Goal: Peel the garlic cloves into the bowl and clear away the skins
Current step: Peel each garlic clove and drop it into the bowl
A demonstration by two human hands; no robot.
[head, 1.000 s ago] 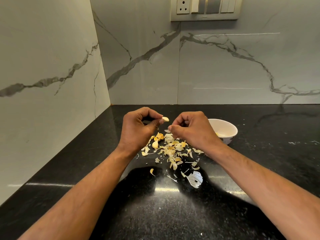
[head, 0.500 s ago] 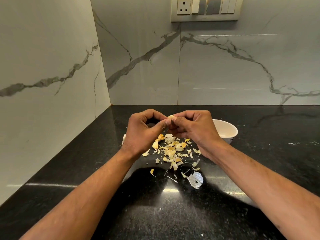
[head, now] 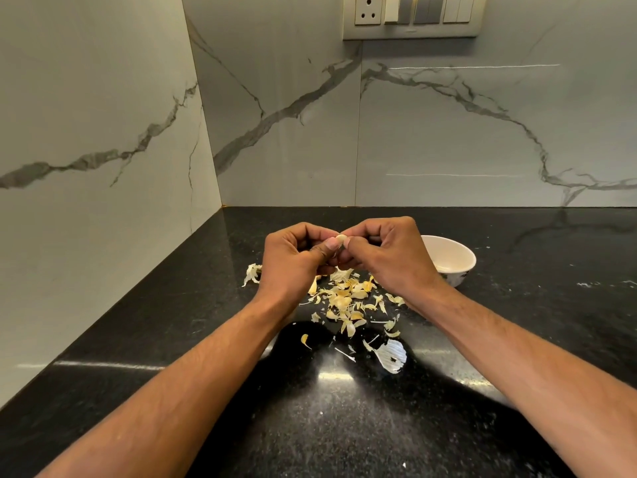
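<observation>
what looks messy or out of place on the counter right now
Garlic skins lie scattered loose on the black counter below both hands, one stray scrap off to the left and a larger white piece nearer the camera. The bowl sits upright, nothing spilled from it.

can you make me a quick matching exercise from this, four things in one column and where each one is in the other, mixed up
Things:
1. clove
2. bowl
3. skins
4. socket

Places:
A. on the wall, above the counter
B. pinched between the fingertips of the left hand and right hand
C. on the counter, just right of the right hand
D. scattered on the counter below the hands

Pairs: 1-B, 2-C, 3-D, 4-A
</observation>
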